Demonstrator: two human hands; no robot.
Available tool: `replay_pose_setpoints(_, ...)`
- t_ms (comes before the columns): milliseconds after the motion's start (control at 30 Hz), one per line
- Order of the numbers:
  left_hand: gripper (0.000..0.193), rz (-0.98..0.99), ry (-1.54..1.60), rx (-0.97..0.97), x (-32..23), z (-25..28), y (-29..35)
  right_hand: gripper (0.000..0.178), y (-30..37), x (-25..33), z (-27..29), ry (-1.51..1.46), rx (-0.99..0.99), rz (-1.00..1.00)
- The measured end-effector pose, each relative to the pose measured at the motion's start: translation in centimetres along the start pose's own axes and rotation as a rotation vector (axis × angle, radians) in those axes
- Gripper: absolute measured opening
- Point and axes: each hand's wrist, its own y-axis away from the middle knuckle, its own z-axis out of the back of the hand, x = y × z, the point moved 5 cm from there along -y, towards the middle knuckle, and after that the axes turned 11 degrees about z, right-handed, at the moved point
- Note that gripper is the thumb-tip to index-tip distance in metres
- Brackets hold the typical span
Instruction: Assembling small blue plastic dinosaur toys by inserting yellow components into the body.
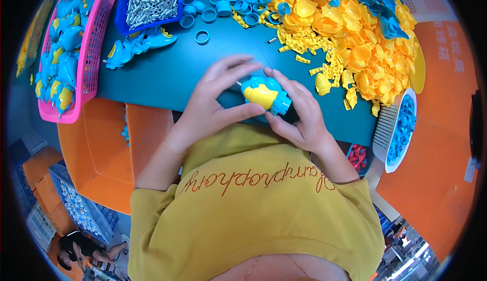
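A small blue-and-yellow plastic toy body [261,95] is held between my two hands above the near edge of the green table. A thin metal pin sticks out at its left end, and a blue ribbed collar forms its right end. My left hand [215,98] has its thumb against the yellow side, with its fingers curved over the top and slightly blurred. On the other side, my right hand [303,111] grips around the blue end with thumb and fingers. Part of the toy's upper side is hidden by fingers.
A pink basket [91,52] of blue-and-yellow toy bodies stands left, beside a blue bin [122,19] of metal pins. Assembled blue pieces [137,45] lie below it. Blue rings [202,37] and heaped yellow shells [350,32] cover the back. A white basket [388,134] holds blue parts.
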Motion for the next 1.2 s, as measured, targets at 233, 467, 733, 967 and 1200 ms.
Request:
replay_pose_setpoints(233,0.06,0.306,0.433,0.198,-0.2,-2.5,1.3,0.073,1.2,-0.4,0.6,-0.028,0.021,-0.118)
replay_pose_setpoints(467,0.055,0.094,0.01,0.002,-1.0,-1.4,1.2,0.07,1.0,-1.4,0.5,-0.194,0.027,-0.034)
replay_pose_setpoints(733,0.062,-0.112,-0.312,-0.165,-1.9,-0.3,0.3,0.058,1.4,-1.6,-0.3,-0.189,-0.06,-0.123)
replay_pose_setpoints(967,0.061,0.101,0.075,0.033,-0.3,-2.5,1.0,0.053,2.4,-2.1,-0.1,-0.45,-0.168,-0.366)
replay_pose_setpoints(1200,0.061,0.058,-0.133,0.093,-3.2,-1.8,0.7,0.042,1.8,-0.3,-0.5,-0.268,-0.178,-0.232)
